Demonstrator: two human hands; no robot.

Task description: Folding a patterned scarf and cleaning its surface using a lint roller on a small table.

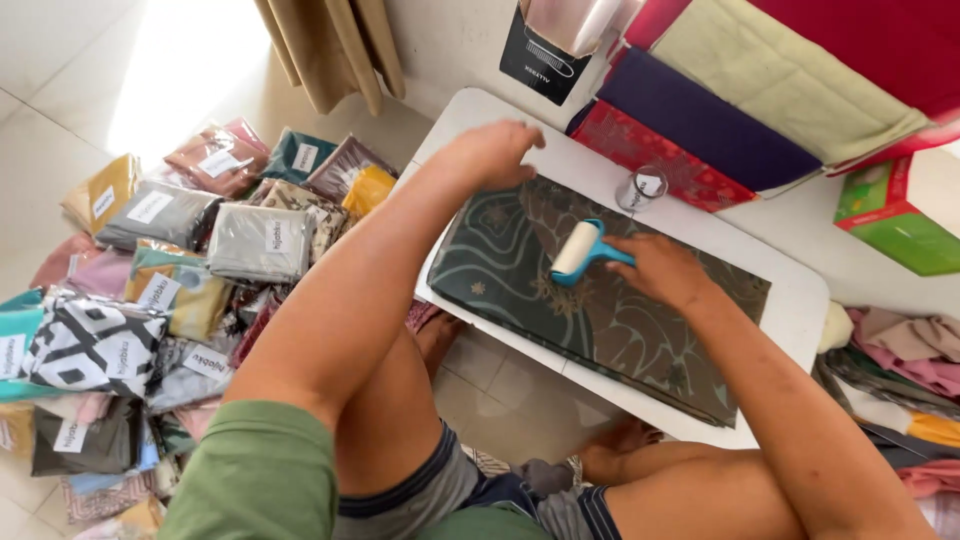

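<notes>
A person sits on a tiled floor, seen from above, working at a low white counter (800, 290). A folded dark green cloth (620, 310) with a pale leaf and line pattern lies flat along the counter, covering most of it.

The left hand (495, 152) rests palm down on the far corner of the cloth, fingers together and pressed flat, apparently pinning the cloth so that it does not slide. The right hand (660, 268) has its fingers curled around the blue handle of a lint roller (580, 250), whose white roll touches the cloth near its middle, just beside the hand.

A small clear cup (640, 190) stands on the counter just beyond the cloth. Behind it lean stacked folded fabrics (700, 125) in red, purple, pale yellow-green and crimson, and a green box (895, 220) sits to the right.

On the floor to the left lies a wide heap of bagged cloths (180, 260), each in clear wrap with a white label, well apart from the counter. More loose fabric (900, 370) is piled at the right edge. The person's bare knees sit under the counter.
</notes>
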